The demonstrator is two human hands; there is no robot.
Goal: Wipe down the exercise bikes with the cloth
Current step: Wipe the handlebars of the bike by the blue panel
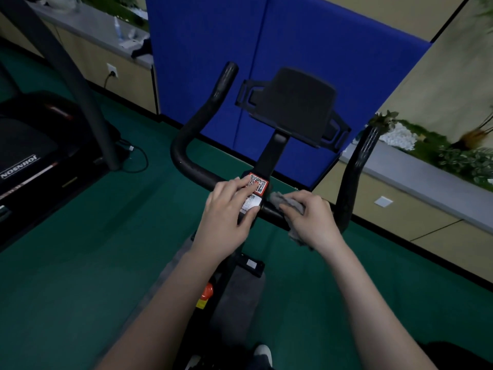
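Observation:
A black exercise bike stands in front of me, its handlebar [186,145] curving up on both sides and a black tablet holder [293,108] on the centre stem. My left hand [226,212] rests flat on the middle clamp, fingers over the red and white QR stickers [258,184]. My right hand [312,217] presses a grey cloth [286,200] around the crossbar just right of the clamp. Part of the cloth hangs below the bar under my palm.
A black treadmill [29,156] with a slanted grey post [69,76] stands at the left on the green floor. A blue padded panel [306,36] rises behind the bike. Low ledges with plants run along the walls. An orange knob [207,291] sits on the bike frame below.

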